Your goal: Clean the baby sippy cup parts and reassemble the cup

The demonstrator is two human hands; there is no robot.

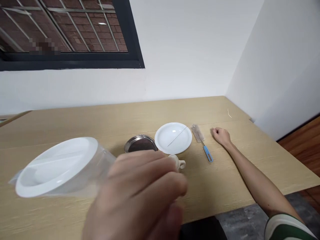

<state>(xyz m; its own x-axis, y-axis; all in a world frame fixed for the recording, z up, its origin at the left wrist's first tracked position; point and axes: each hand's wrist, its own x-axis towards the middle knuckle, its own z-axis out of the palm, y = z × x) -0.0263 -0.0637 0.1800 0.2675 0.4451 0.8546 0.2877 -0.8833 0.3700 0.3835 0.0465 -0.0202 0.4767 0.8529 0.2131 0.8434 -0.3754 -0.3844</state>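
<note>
My left hand (136, 193) is large and blurred in front, fingers curled together; what they hold, if anything, is hidden. To its left, partly behind it, is a clear plastic pitcher (105, 166) with a white lid (65, 160). Just past the fingertips a small white object with a ring-shaped handle (182, 164) shows in part. My right hand (221, 136) rests on the table as a loose fist, with nothing visible in it. Nearest to it lies a bottle brush (198, 133) with clear bristles and a blue handle (208, 154).
A white plate (166, 133) on the wooden table (120, 116) has a thin straight wire across it. Beside it is a round metal dish (140, 145), partly covered by my left hand. A thin pale strip (229, 113) lies far right. Walls and a barred window stand behind.
</note>
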